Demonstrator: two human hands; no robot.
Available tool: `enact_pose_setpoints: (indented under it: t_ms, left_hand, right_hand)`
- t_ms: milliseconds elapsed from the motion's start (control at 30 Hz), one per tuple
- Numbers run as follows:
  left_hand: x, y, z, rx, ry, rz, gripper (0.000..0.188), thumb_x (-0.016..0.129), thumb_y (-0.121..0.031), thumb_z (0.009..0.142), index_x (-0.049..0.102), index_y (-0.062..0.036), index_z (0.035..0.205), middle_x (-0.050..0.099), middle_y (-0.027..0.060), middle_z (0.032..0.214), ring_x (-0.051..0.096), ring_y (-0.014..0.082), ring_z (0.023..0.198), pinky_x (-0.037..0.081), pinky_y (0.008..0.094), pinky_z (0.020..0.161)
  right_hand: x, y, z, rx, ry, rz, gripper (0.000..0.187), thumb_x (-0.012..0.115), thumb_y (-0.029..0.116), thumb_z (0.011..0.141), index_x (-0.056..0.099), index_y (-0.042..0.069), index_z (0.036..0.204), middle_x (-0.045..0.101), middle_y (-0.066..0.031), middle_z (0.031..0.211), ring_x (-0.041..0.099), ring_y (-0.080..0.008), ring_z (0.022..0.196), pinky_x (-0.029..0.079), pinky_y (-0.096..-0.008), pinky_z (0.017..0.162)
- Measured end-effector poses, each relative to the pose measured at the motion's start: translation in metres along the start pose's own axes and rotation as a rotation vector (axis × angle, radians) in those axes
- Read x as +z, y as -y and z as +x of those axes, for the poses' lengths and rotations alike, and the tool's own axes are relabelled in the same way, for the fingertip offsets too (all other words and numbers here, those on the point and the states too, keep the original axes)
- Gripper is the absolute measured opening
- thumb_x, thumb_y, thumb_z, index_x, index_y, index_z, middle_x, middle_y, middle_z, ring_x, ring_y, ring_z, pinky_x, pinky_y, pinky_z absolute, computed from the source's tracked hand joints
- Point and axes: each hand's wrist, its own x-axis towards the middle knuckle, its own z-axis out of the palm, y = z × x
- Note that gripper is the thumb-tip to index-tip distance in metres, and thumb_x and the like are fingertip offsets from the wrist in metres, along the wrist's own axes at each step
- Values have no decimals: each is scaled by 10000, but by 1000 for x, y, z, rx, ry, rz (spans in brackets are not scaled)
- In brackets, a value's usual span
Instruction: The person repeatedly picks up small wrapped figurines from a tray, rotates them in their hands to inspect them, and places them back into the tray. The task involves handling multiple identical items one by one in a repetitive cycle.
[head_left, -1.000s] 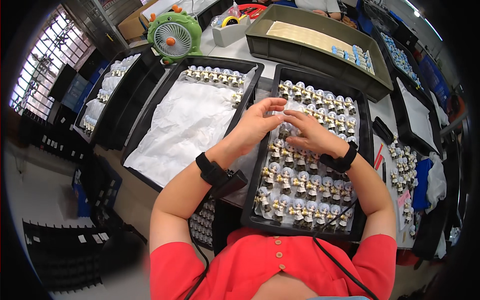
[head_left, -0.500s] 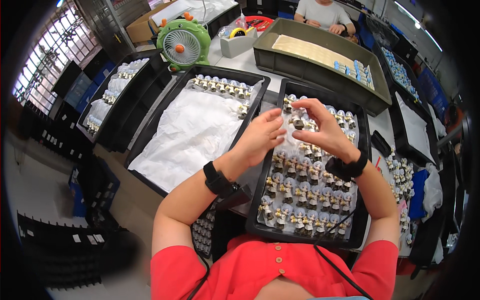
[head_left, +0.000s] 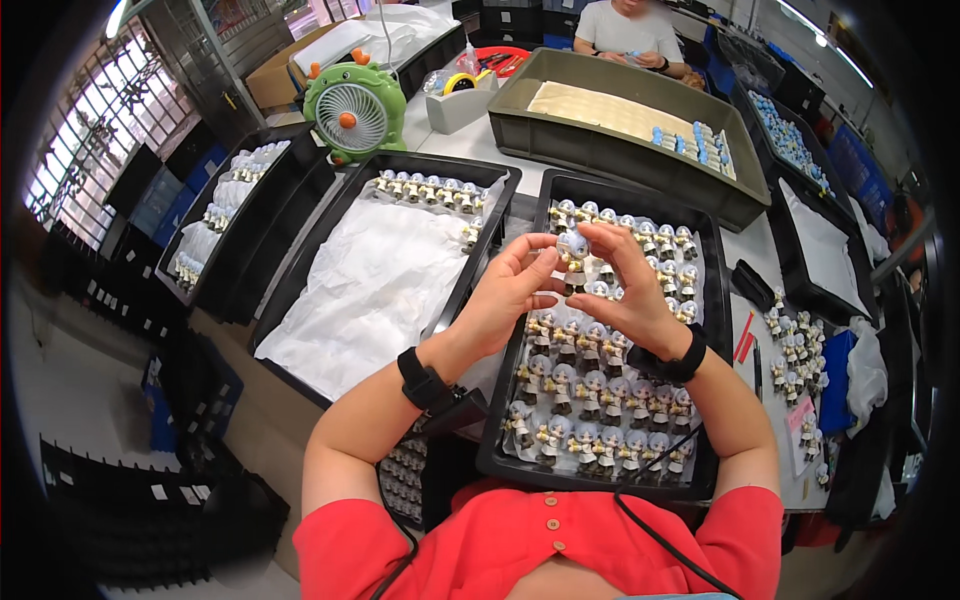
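Note:
Between my two hands is a small figurine point(head_left: 573, 262) with pale blue-grey hair, a white outfit and dark feet, held upright above the right-hand tray. My left hand point(head_left: 512, 290) grips its left side with thumb and fingers. My right hand point(head_left: 632, 288) curls round the other side, fingertips at the head and thumb low by the feet. Below them, the black tray point(head_left: 492, 440) carries rows of similar figurines on white lining. To the left, another black tray point(head_left: 290, 385) has a row of figurines along its far edge and one more below that row; white paper point(head_left: 370, 270) covers its bottom.
A green fan point(head_left: 352, 112) stands behind the left tray. Beyond the right tray is a large olive bin point(head_left: 520, 135) with blue-and-white pieces. Loose figurines point(head_left: 797, 350) lie at the right, near a blue box point(head_left: 838, 368). A co-worker point(head_left: 628, 40) sits at the back.
My hands have closed in on the figurine. The left hand, which was apart from it, now touches it, and the figurine has turned upright. The whole view has shifted slightly.

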Motion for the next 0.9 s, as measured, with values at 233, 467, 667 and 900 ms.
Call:
enact_pose_setpoints:
  t_ms: [233, 467, 667, 900]
  left_hand:
    - [0, 8, 2, 144, -29, 134, 257, 568, -246, 939, 484, -105, 1136, 529, -14, 998, 542, 63, 874, 441, 217, 721]
    - [4, 9, 1, 287, -3, 161, 368, 659, -180, 877, 433, -63, 1142, 490, 20, 1072, 549, 72, 881, 461, 222, 728]
    - [8, 14, 1, 374, -38, 248, 454, 699, -161, 840, 395, -17, 1145, 458, 53, 1080, 563, 86, 818, 489, 223, 672]
    - [9, 11, 1, 331, -26, 128, 423, 673, -171, 863, 399, -25, 1150, 467, 62, 1083, 567, 90, 856, 490, 229, 713]
  right_hand:
    - [5, -4, -6, 173, 39, 372, 711, 775, 100, 735, 413, 70, 1346, 455, -81, 1354, 477, -196, 1224, 386, -345, 1052]
    - [9, -14, -8, 160, 25, 368, 722, 786, 148, 733, 419, 76, 1350, 475, -74, 1354, 486, -189, 1213, 387, -354, 1036]
    - [6, -8, -7, 80, 28, 175, 744, 811, 200, 697, 449, 80, 1336, 520, -83, 1309, 510, -209, 1183, 402, -352, 998]
    - [4, 0, -4, 39, 16, 49, 798, 837, 226, 644, 461, 90, 1334, 541, -109, 1263, 520, -261, 1156, 410, -359, 980]
